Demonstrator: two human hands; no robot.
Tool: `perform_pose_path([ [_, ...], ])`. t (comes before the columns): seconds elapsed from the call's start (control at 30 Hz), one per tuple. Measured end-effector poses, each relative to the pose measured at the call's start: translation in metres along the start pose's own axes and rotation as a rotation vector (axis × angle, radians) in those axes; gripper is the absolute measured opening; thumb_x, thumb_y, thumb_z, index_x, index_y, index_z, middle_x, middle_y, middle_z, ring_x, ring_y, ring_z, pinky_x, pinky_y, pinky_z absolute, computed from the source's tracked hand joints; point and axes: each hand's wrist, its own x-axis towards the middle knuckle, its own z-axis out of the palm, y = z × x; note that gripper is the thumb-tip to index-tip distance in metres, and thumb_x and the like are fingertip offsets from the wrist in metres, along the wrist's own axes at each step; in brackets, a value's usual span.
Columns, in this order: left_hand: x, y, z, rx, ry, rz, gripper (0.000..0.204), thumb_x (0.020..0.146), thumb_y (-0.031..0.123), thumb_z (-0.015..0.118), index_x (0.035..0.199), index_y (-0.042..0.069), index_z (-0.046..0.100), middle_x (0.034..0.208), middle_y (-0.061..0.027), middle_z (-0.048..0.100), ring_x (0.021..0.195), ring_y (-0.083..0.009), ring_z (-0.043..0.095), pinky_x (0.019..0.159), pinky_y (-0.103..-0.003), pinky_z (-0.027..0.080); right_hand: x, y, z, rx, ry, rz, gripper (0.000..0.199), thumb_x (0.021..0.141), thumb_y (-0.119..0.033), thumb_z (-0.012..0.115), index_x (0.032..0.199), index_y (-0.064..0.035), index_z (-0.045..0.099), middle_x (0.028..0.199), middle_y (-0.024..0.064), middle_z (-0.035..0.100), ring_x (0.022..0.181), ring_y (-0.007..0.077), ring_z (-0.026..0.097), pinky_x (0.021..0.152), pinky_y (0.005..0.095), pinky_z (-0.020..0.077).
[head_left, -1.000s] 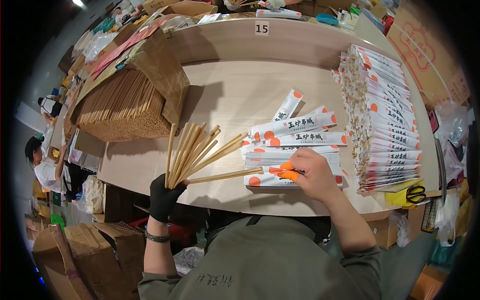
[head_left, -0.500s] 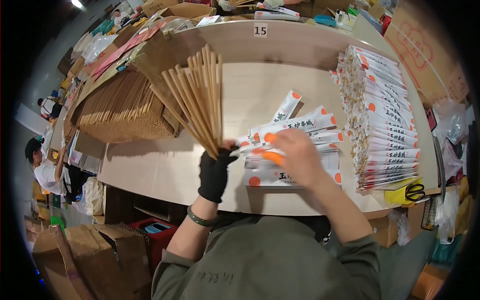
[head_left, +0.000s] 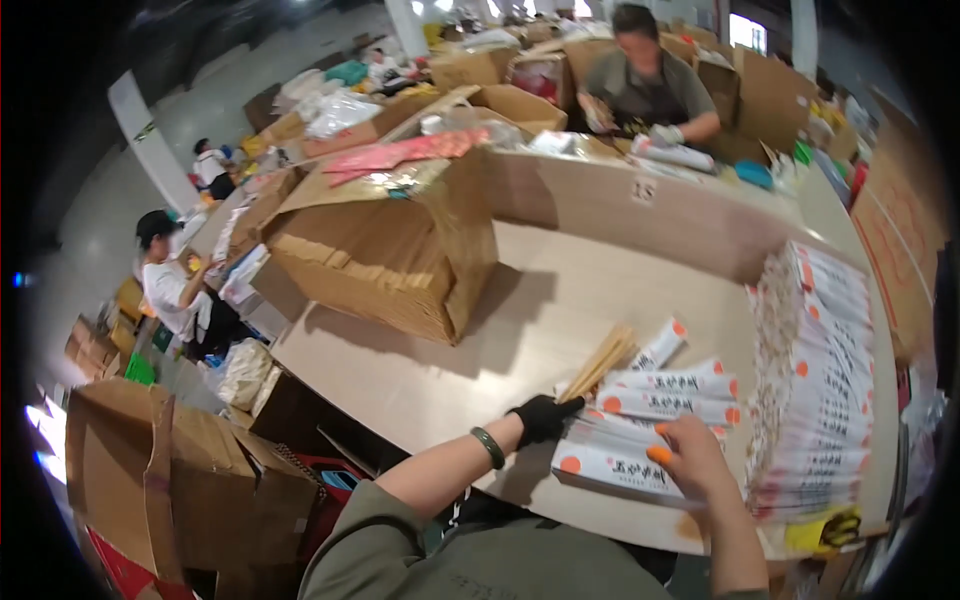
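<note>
Left hand: in a black glove (head_left: 545,418), fingers closed around the lower ends of the wooden sticks (head_left: 602,364).
Sticks: leaning from the fist toward one o'clock, tops near a slanted sleeve (head_left: 662,343).
Right hand (head_left: 699,458): orange covers (head_left: 659,455) on two fingertips, seemingly slightly apart; blur leaves unclear whether they hold anything.
Paper sleeves (head_left: 612,470): overlapping on the surface (head_left: 400,385), at nine o'clock from the right hand.
Tall pile (head_left: 818,390): two o'clock from that hand.
Stick risk: a slack left grip could let the bundle fan out or drop.
Sleeve risk: overlap could make neighbours drag along if one is pulled.
Pile risk: an elbow knock could topple it.
</note>
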Motion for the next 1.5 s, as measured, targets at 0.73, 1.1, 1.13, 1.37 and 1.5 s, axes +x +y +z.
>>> perform_pose_path([
  [0.73,-0.083,0.090,0.014,0.284,0.396,0.724,0.037,0.069,0.035,0.074,0.085,0.003,0.065,0.072,-0.0144,0.065,0.067,-0.0265,0.065,0.064,-0.037,0.051,0.046,-0.011,-0.030,0.008,-0.154,0.041,0.085,0.057,-0.035,0.084,0.127,-0.0011,0.047,0.118,0.0225,0.055,0.111,0.0389,0.052,0.093,0.0446,0.0438],
  [1.1,-0.099,0.051,0.006,0.009,0.257,0.652,0.026,0.076,0.023,0.071,0.085,0.001,0.062,0.068,-0.0058,0.061,0.060,-0.0120,0.057,0.057,-0.028,0.047,0.032,-0.045,-0.056,-0.260,-0.110,-0.168,0.069,0.062,-0.012,0.074,0.125,-0.0033,0.048,0.096,0.0171,0.062,0.088,0.0350,0.062,0.075,0.0436,0.0508],
  [1.13,-0.105,0.046,0.006,-0.106,0.173,0.585,0.023,0.078,0.022,0.071,0.085,0.001,0.062,0.068,-0.0040,0.061,0.060,-0.0097,0.056,0.055,-0.026,0.047,0.029,-0.052,-0.056,-0.257,-0.117,-0.166,0.069,0.062,-0.012,0.074,0.125,-0.0033,0.048,0.096,0.0171,0.062,0.088,0.0350,0.062,0.075,0.0436,0.0508],
  [1.37,-0.093,-0.032,0.010,0.005,0.262,0.536,0.023,0.081,0.023,0.070,0.085,0.002,0.063,0.066,-0.0033,0.062,0.059,-0.0084,0.058,0.054,-0.025,0.047,-0.004,-0.062,0.003,-0.168,-0.209,-0.100,0.062,0.062,-0.015,0.077,0.117,-0.0020,0.050,0.095,0.0177,0.059,0.086,0.0362,0.061,0.074,0.0427,0.0504],
  [1.5,-0.084,-0.058,0.021,0.081,0.358,0.488,0.033,0.076,0.030,0.077,0.094,0.005,0.063,0.082,-0.0088,0.067,0.077,-0.0185,0.064,0.069,-0.035,0.051,-0.006,-0.057,0.012,-0.211,-0.017,-0.305,0.067,0.063,-0.016,0.078,0.122,-0.0030,0.047,0.101,0.0163,0.059,0.090,0.0355,0.060,0.074,0.0424,0.0510],
])
